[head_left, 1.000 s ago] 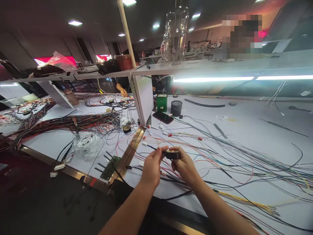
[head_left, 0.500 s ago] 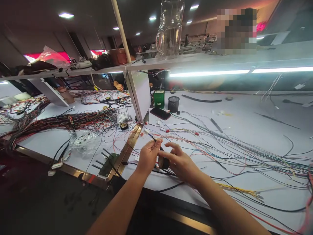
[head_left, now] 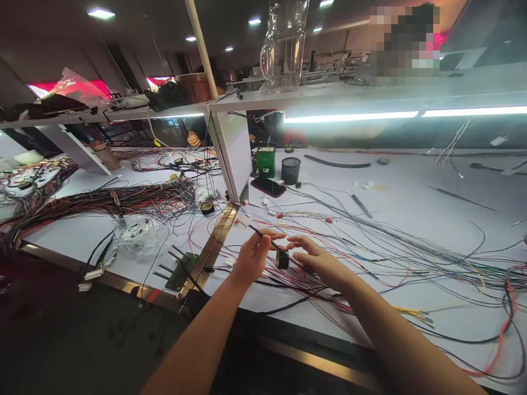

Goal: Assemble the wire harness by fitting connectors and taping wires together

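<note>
Thumb and fingers of my left hand (head_left: 252, 259) pinch a thin black wrapped cable (head_left: 257, 230), which ends in a white connector (head_left: 244, 220) beyond the fingertips. A roll of black tape (head_left: 282, 259) hangs at the cable between both hands. My right hand (head_left: 323, 264) is just right of the roll, its fingers bent over the cable; whether they grip it is too small to tell. Loose wires (head_left: 349, 241) run under and beside the hands.
A green board with metal rods (head_left: 181, 271) stands at left by the table's metal edge (head_left: 216, 241). Behind are a phone (head_left: 268, 186), a green box (head_left: 265, 162) and a mesh cup (head_left: 290, 171). Wire bundles (head_left: 102, 203) lie left. Another person's hand (head_left: 194, 139) shows behind.
My right hand has moved right, away from my left hand. The tape roll has shifted right and slightly up, and more of it and of the cable shows between the hands.
</note>
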### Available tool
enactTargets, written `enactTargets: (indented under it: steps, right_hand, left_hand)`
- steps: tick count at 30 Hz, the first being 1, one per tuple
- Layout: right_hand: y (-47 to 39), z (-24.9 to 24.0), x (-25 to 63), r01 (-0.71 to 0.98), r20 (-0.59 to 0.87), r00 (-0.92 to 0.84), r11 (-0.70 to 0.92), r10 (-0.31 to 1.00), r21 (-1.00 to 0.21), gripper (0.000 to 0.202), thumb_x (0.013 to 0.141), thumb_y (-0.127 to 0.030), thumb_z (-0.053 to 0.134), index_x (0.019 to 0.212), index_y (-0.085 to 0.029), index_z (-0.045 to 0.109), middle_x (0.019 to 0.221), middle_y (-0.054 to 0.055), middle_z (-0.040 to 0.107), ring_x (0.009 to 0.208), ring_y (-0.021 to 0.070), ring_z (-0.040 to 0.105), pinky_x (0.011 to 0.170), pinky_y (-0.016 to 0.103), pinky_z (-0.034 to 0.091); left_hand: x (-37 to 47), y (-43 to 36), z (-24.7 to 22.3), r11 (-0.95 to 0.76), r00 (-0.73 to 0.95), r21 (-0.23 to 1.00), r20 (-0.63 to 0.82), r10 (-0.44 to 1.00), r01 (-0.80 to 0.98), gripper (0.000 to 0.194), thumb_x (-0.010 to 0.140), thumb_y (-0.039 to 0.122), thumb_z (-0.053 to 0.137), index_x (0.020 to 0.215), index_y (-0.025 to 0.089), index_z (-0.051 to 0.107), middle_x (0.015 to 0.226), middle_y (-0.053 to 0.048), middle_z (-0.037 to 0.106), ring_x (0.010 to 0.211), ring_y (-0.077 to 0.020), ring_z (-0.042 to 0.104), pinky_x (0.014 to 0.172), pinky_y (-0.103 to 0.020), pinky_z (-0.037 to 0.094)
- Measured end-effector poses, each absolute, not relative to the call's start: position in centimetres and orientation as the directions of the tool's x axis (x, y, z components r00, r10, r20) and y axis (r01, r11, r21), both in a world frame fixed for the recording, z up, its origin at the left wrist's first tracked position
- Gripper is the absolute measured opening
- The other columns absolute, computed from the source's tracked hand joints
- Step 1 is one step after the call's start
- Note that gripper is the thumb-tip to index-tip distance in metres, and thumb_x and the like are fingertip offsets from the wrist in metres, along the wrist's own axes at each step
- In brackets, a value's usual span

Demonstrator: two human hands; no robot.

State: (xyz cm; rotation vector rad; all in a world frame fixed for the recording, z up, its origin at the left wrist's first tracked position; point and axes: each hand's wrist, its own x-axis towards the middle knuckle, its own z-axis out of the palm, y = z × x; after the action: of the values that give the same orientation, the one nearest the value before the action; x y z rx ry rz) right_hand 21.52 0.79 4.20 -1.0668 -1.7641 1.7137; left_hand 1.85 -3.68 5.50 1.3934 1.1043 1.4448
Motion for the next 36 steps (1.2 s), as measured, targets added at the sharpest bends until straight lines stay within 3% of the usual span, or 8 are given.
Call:
enactTargets:
  steps: [5, 9, 13, 16, 24, 28, 32, 36]
  right_hand:
    - [-1.3, 4.4, 21.0, 0.226, 0.26, -0.657, 0.514, 0.708, -0.828, 0.046, 0.082, -0.012, 0.048, 0.125, -0.03, 0.049, 0.127, 0.009, 0.049, 0.078, 0.0114, 0.06, 0.071, 0.029, 0.051]
    - [-2.0, 3.2, 19.8, 0.355, 0.453, -0.628, 0.751, 0.633, -0.557, 0.039, 0.082, -0.01, 0.046, 0.112, -0.031, 0.061, 0.123, 0.005, 0.052, 0.08, 0.0129, 0.059, 0.069, 0.025, 0.048]
    - [-1.0, 2.3, 19.9, 0.313, 0.107, -0.341, 0.22, 0.934, -0.924, 0.031, 0.085, -0.02, 0.041, 0.113, -0.024, 0.054, 0.08, 0.002, 0.064, 0.067, 0.0149, 0.06, 0.062, 0.026, 0.047]
    - [0.3, 1.7, 20.3, 0.306, -0.246, -0.353, -0.137, 0.903, -0.942, 0.025, 0.082, -0.025, 0.042, 0.103, -0.021, 0.055, 0.055, -0.003, 0.058, 0.049, 0.0147, 0.056, 0.047, 0.024, 0.042]
    - [1.1, 1.1, 20.3, 0.302, -0.345, -0.469, -0.219, 0.813, -0.928, 0.029, 0.084, -0.03, 0.051, 0.112, -0.027, 0.055, 0.079, 0.0, 0.065, 0.054, 0.0136, 0.063, 0.046, 0.023, 0.047]
    - [0.7, 1.6, 20.6, 0.249, -0.349, -0.497, -0.254, 0.794, -0.935, 0.028, 0.084, -0.03, 0.051, 0.112, -0.026, 0.055, 0.093, 0.001, 0.066, 0.065, 0.0145, 0.066, 0.057, 0.027, 0.054]
    - [0.7, 2.3, 21.0, 0.233, -0.307, -0.539, -0.212, 0.784, -0.949, 0.023, 0.08, -0.026, 0.057, 0.101, -0.023, 0.063, 0.092, 0.0, 0.068, 0.079, 0.0148, 0.064, 0.07, 0.027, 0.053]
    - [0.8, 2.7, 21.2, 0.197, -0.296, -0.595, -0.221, 0.748, -0.955, 0.024, 0.077, -0.025, 0.059, 0.1, -0.021, 0.064, 0.094, 0.0, 0.069, 0.086, 0.0146, 0.063, 0.079, 0.027, 0.049]
  left_hand:
    - [2.0, -2.6, 6.2, -0.229, -0.144, 0.946, 0.266, 0.953, 0.231, 0.035, 0.092, 0.051, 0.045, 0.1, 0.022, 0.062, 0.109, -0.007, 0.068, 0.052, -0.0084, 0.06, 0.056, -0.024, 0.05]
    - [2.8, -2.6, 5.4, -0.052, -0.285, 0.998, 0.043, 0.958, -0.023, 0.038, 0.089, 0.056, 0.045, 0.1, 0.023, 0.059, 0.114, -0.006, 0.067, 0.056, -0.0106, 0.063, 0.049, -0.023, 0.048]
    - [3.2, -3.2, 4.0, -0.049, -0.33, 0.883, -0.123, 0.936, -0.467, 0.027, 0.09, 0.048, 0.052, 0.093, 0.021, 0.056, 0.11, -0.006, 0.068, 0.097, -0.0166, 0.066, 0.071, -0.025, 0.053]
    - [2.6, -3.4, 3.5, -0.022, -0.292, 0.765, -0.218, 0.931, -0.644, 0.021, 0.09, 0.039, 0.055, 0.093, 0.019, 0.058, 0.108, -0.007, 0.069, 0.105, -0.0161, 0.064, 0.088, -0.03, 0.05]
    - [0.8, -4.7, 3.6, 0.309, -0.024, 0.666, -0.44, 0.898, -0.679, 0.023, 0.087, 0.028, 0.061, 0.106, 0.016, 0.057, 0.109, -0.012, 0.068, 0.1, -0.0173, 0.065, 0.094, -0.032, 0.048]
    - [0.7, -6.0, 3.7, 0.401, 0.06, 0.765, -0.433, 0.899, -0.504, 0.025, 0.085, 0.031, 0.063, 0.105, 0.017, 0.061, 0.115, -0.012, 0.066, 0.104, -0.0183, 0.063, 0.095, -0.032, 0.046]
    - [-0.3, -6.7, 4.5, 0.308, 0.003, 0.95, -0.309, 0.951, 0.049, 0.025, 0.082, 0.041, 0.062, 0.096, 0.02, 0.068, 0.1, -0.007, 0.07, 0.096, -0.0215, 0.063, 0.082, -0.031, 0.05]
    - [-0.8, -7.2, 5.2, 0.039, -0.02, 0.798, -0.034, 0.999, 0.601, 0.027, 0.087, 0.041, 0.053, 0.075, 0.022, 0.069, 0.078, -0.004, 0.07, 0.079, -0.0212, 0.061, 0.076, -0.032, 0.047]
